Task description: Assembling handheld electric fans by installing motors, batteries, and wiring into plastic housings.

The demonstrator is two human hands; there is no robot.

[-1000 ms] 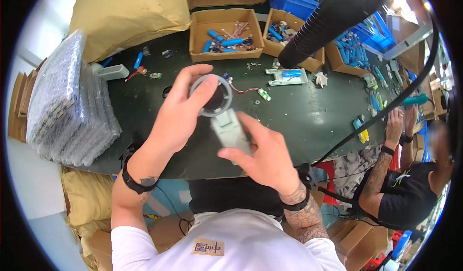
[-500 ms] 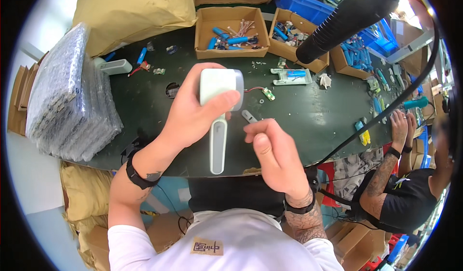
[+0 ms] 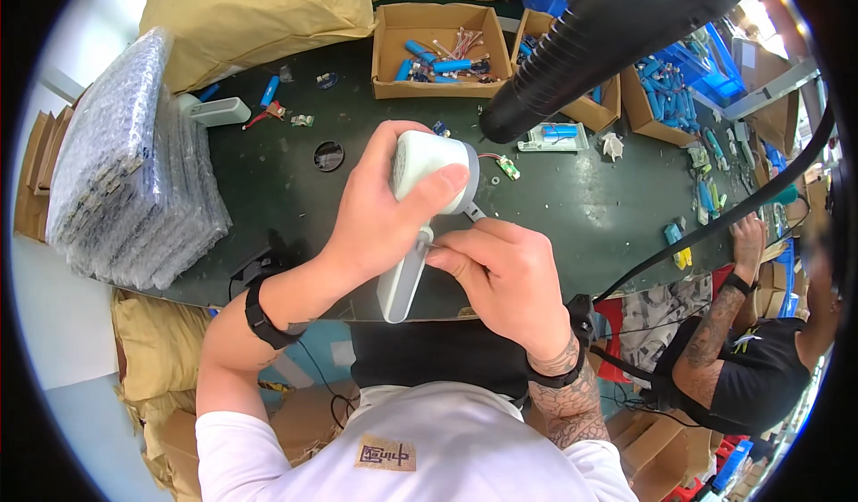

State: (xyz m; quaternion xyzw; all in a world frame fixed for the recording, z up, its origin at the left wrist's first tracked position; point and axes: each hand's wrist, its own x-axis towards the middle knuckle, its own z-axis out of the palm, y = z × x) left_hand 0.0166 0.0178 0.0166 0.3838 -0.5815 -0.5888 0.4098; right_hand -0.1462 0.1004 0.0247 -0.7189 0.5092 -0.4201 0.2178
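Head view: a dark green worktable runs across the picture, with loose parts scattered over it.
Far left: a stack of bubble-wrapped goods stands at the table's edge; a large yellow sack bulges behind it.
Left of the hands: a pale casing lies just beside the stack, then a blue cell, a small green board and a dark round shape, whether a disc or a hole I cannot tell.
Left hand: the left hand is wrapped round the head of a white-and-grey handheld device, its thumb pressed across the near face.
Device: it is held above the table in front of the person, grey ring facing right, handle slanting down toward the table's near edge.
Behind it: an open carton holds blue cells and wires.
Small grey part: a small grey part lies between the ring and the right forefinger.
Right hand: the right hand is at the handle's upper end, thumb and forefinger drawn together, other fingers curled; whether something thin is pinched there I cannot tell.
Right of the hands: an open tray-like shell carries a blue cell, near a thick black tube.
Far right: a co-worker's hand rests by the table's edge, beyond a black cable.
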